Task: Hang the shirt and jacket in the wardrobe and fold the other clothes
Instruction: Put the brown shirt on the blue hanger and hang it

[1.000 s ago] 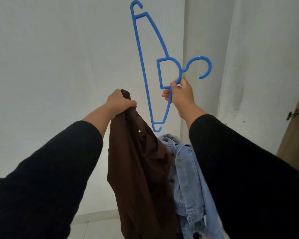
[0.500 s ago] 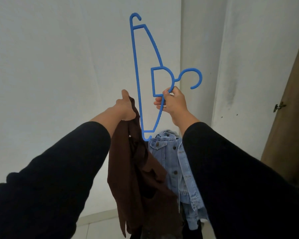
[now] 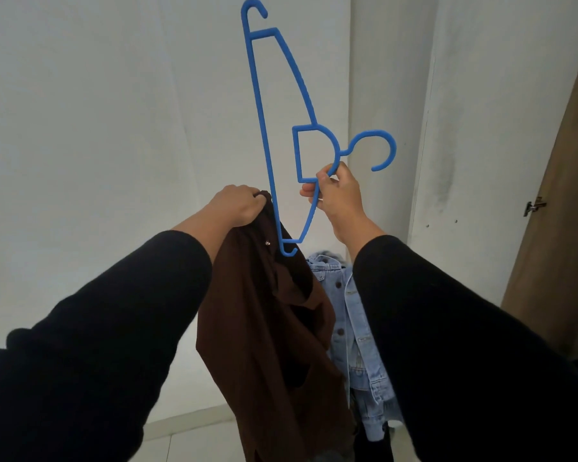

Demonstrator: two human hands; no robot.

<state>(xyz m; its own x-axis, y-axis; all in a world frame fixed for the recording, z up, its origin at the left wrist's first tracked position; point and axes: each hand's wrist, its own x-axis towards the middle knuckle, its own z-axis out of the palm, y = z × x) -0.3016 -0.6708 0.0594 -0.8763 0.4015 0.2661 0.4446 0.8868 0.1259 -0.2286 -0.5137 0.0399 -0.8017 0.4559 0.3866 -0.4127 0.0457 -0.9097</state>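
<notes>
My left hand (image 3: 237,205) grips the top of a dark brown shirt (image 3: 267,335), which hangs down in front of me. My right hand (image 3: 337,191) holds a blue plastic hanger (image 3: 274,135) near its hook, turned on end so one arm points up. The hanger's lower tip sits at the shirt's collar, just right of my left hand. A light blue denim jacket (image 3: 357,331) hangs behind the shirt, partly hidden by my right sleeve.
White walls (image 3: 97,128) fill the background and meet in a corner at the right. A brown wooden door (image 3: 558,208) with a metal fitting (image 3: 534,205) stands at the far right. Pale floor tiles (image 3: 194,441) show at the bottom.
The hanger's lower tip has come down against the shirt's collar by my left hand. My view has shifted a little, with the door showing more at the right.
</notes>
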